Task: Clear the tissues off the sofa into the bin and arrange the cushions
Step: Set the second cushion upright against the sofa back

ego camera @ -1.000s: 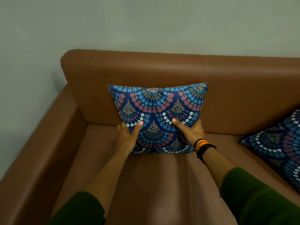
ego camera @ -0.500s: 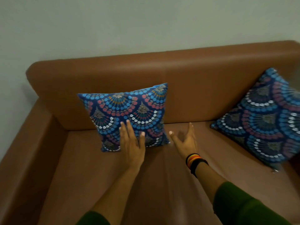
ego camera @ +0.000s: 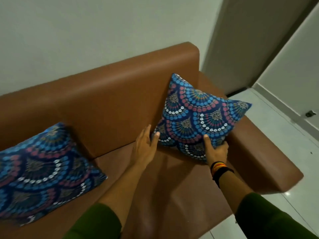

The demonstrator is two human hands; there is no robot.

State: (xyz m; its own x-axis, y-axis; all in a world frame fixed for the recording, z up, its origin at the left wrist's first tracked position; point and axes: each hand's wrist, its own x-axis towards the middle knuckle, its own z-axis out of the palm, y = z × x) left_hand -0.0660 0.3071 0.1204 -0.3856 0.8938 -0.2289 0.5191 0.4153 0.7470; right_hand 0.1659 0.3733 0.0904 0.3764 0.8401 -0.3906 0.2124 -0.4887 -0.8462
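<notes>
A blue patterned cushion [ego camera: 198, 116] leans in the right corner of the brown sofa [ego camera: 107, 104], against the backrest and the right armrest [ego camera: 262, 156]. My right hand [ego camera: 215, 149] grips its lower right corner, thumb on the front face. My left hand [ego camera: 146, 145] holds its lower left corner, thumb on the fabric and fingers behind the edge. A second cushion [ego camera: 43, 171] of the same pattern rests against the backrest at the left. No tissues or bin are in view.
A pale wall rises behind the sofa. White tiled floor [ego camera: 276, 118] lies to the right of the armrest, with a doorway or panel [ego camera: 241, 40] beyond and a small dark object [ego camera: 310, 113] by the skirting.
Both hands let go of the left cushion, crossed the seat to the right and took hold of the right cushion. My view swung right with them.
</notes>
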